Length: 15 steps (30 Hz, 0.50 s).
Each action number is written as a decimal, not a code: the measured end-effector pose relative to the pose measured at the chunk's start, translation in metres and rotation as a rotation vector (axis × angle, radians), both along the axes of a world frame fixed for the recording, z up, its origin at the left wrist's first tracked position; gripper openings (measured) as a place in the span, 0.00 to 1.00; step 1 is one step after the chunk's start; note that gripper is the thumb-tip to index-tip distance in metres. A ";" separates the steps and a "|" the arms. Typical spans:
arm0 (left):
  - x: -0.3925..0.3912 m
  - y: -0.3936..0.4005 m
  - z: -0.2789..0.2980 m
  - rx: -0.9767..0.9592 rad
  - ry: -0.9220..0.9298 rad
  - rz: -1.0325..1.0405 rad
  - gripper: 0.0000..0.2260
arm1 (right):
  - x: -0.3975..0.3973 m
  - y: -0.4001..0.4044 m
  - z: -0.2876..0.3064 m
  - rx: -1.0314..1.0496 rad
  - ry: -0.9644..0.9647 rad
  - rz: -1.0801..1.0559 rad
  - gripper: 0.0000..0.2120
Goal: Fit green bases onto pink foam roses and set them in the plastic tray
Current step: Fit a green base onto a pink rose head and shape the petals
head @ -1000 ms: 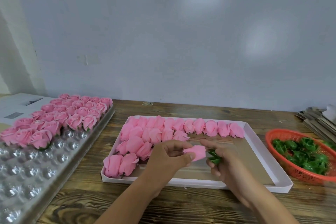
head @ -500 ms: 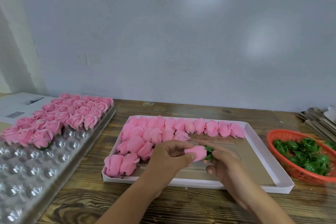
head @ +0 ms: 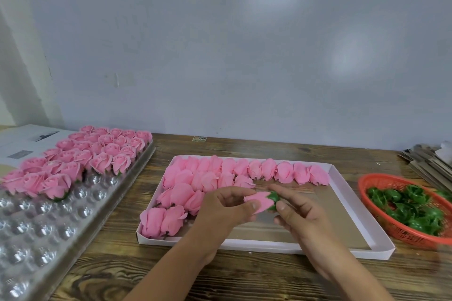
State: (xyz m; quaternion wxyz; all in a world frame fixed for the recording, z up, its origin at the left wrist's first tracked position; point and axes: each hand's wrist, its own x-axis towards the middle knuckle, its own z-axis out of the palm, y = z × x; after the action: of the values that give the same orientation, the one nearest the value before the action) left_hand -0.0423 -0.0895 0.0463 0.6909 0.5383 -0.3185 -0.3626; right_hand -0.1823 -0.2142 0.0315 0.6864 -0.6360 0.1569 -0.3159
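My left hand (head: 226,208) pinches a pink foam rose (head: 259,201) over the white cardboard box (head: 342,186). My right hand (head: 297,210) holds a green base (head: 274,199) against the rose's end, thumb and fingers curled round it. Several loose pink roses (head: 210,178) lie in rows in that box. On the left, a clear plastic tray (head: 49,222) with round pockets carries several upright finished roses (head: 93,154) at its far end. An orange basket (head: 381,186) at the right holds several green bases (head: 413,208).
The wooden table (head: 244,276) runs under everything, and a grey wall stands close behind it. A stack of flat cardboard pieces (head: 425,159) lies at the far right. White paper sheets (head: 27,142) sit at the far left behind the tray.
The green base has gone from apart from the rose to seated on its end. Both hands have stayed over the box, with the right hand closing in on the rose.
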 end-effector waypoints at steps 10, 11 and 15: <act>-0.003 0.001 0.003 0.007 0.006 -0.013 0.12 | 0.000 -0.002 0.001 -0.032 0.024 0.010 0.15; -0.003 0.001 0.003 0.008 0.012 -0.016 0.12 | -0.001 -0.002 0.000 -0.033 0.025 0.012 0.15; 0.001 0.002 0.005 0.011 0.070 -0.060 0.13 | -0.003 -0.005 0.003 -0.050 0.018 0.042 0.18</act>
State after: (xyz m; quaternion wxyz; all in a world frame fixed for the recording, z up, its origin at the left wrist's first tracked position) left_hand -0.0415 -0.0870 0.0511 0.6875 0.5191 -0.3083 -0.4036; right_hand -0.1855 -0.2190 0.0347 0.6753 -0.6590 0.1415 -0.2995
